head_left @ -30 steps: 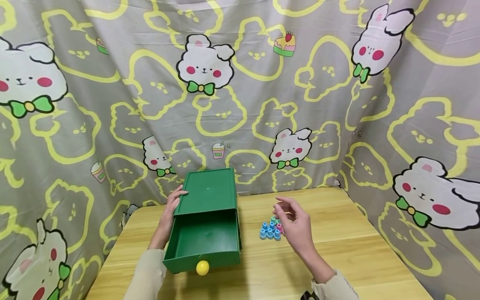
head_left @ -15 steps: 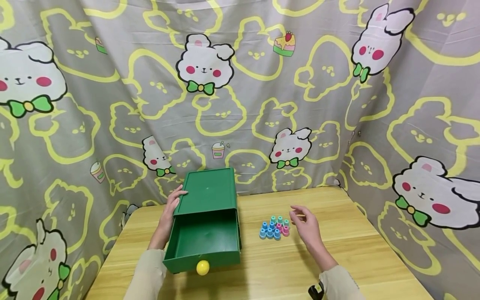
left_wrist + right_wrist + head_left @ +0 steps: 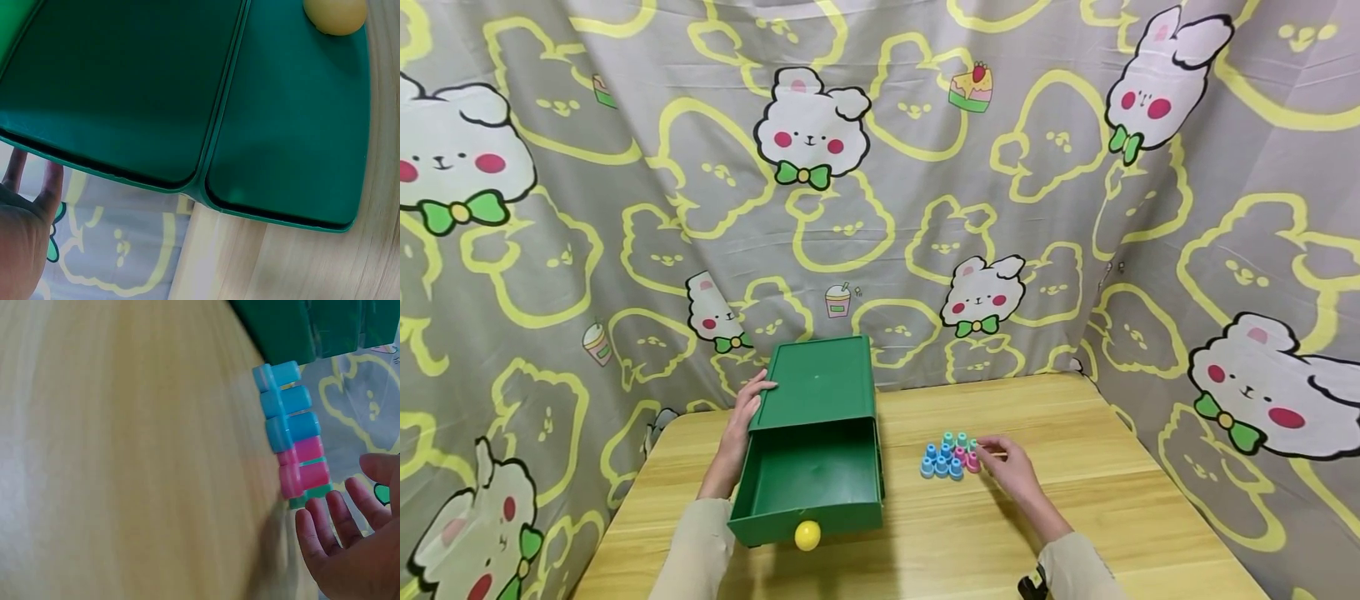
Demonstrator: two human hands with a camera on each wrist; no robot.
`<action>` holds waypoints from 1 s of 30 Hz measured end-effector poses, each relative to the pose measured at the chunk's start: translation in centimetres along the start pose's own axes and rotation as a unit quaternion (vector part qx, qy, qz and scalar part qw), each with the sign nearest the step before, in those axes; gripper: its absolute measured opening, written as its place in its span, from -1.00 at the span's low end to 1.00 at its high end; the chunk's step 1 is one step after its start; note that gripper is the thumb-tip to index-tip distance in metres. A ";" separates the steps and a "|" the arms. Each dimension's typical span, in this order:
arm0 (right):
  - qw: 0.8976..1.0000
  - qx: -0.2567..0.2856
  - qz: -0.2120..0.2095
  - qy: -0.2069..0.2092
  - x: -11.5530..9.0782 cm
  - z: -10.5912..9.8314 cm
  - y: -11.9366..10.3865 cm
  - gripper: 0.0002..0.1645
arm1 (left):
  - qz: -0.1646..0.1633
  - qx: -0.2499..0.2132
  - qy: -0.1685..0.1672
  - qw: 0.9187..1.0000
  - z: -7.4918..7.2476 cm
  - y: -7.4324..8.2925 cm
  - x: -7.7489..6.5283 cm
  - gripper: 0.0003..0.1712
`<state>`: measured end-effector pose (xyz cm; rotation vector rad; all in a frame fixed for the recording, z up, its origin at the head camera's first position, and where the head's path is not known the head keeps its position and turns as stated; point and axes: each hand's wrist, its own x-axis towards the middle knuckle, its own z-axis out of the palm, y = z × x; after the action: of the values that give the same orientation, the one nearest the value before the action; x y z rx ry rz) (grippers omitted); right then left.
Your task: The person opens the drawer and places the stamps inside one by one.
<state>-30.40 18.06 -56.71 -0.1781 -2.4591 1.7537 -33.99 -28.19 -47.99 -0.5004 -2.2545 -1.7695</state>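
A green plastic drawer box (image 3: 816,383) stands on the table's left with its drawer (image 3: 767,527) pulled out. The drawer's inside, seen from above, holds nothing, and a yellow ball knob (image 3: 807,536) sits on its front. My left hand (image 3: 737,429) rests against the box's left side, fingertips over the top edge. To the right of the box stand small plastic pegs with wide bases: several blue pegs (image 3: 942,467), pink pegs (image 3: 973,462) and green pegs (image 3: 949,439). My right hand (image 3: 1013,471) is at the cluster's right side, fingers loosely spread and thumb apart in the right wrist view; contact is unclear.
The wooden table (image 3: 1075,517) reaches back to a grey curtain (image 3: 910,208) printed with cartoon rabbits, which also hangs on both sides. A dark object (image 3: 1032,585) shows by the right cuff at the bottom edge.
My right hand first drew back right from over the pegs, uncovering them, then lowered and came back left to their right side. Left hand, box and pegs have not visibly moved.
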 end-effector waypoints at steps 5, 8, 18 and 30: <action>1.000 -0.019 -0.004 -0.011 0.0 0.5 0.9 -0.66 | -0.001 0.002 0.000 1.000 0.1 0.0 0.0 -0.45; 1.000 -0.015 -0.003 -0.012 0.1 0.6 1.1 -0.65 | 0.000 0.000 0.000 1.000 0.1 0.1 -0.1 -0.45; 1.000 0.014 0.009 -0.019 0.3 1.0 0.9 -0.69 | -0.001 0.004 0.001 1.000 0.2 0.1 -0.1 -0.45; 0.999 -0.033 0.004 -0.008 0.4 1.2 1.0 -0.73 | -0.008 0.013 0.000 1.000 0.1 0.2 -0.1 -0.45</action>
<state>-31.01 17.35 -58.02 -0.1809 -2.5334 1.6848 -33.83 -28.04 -47.91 -0.4789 -2.2836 -1.7462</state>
